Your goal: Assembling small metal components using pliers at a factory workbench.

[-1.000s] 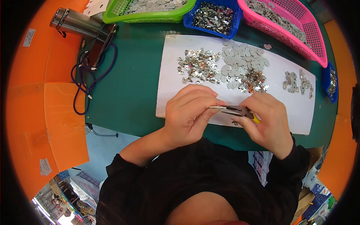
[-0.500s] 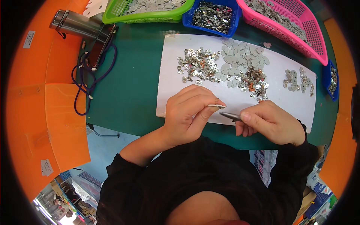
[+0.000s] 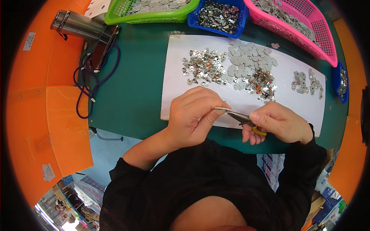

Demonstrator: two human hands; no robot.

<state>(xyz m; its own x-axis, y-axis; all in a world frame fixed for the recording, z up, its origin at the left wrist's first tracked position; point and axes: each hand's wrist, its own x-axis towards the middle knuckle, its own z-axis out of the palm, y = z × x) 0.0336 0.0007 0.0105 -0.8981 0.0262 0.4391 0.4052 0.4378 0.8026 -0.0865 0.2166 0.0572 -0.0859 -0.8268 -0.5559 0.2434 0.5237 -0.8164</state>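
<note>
Between the thumb and fingers of my left hand (image 3: 193,117) is a thin, light grey flat piece (image 3: 221,108), with its edge toward me. My right hand (image 3: 278,122) grips a pair of pliers (image 3: 243,118) with yellow handles, most of which the palm hides. The plier tips meet the right end of the flat piece. Beyond my hands, on a white board (image 3: 175,88), lie a heap of grey flat plates (image 3: 246,57), a pile of small shiny metal parts (image 3: 204,65) and a mixed silver and copper-coloured pile (image 3: 263,85).
Along the far edge stand a green basket (image 3: 154,18), a blue tray (image 3: 216,30) and a pink basket (image 3: 293,37). A small blue tray (image 3: 340,82) is at the right. A steel flask (image 3: 79,26) and a purple cord (image 3: 102,82) lie left. Several joined pieces (image 3: 307,82) rest on the board's right.
My right hand has turned slightly, and the plier tips have moved up onto the flat piece's end. The yellow handle now shows. My left hand has barely moved.
</note>
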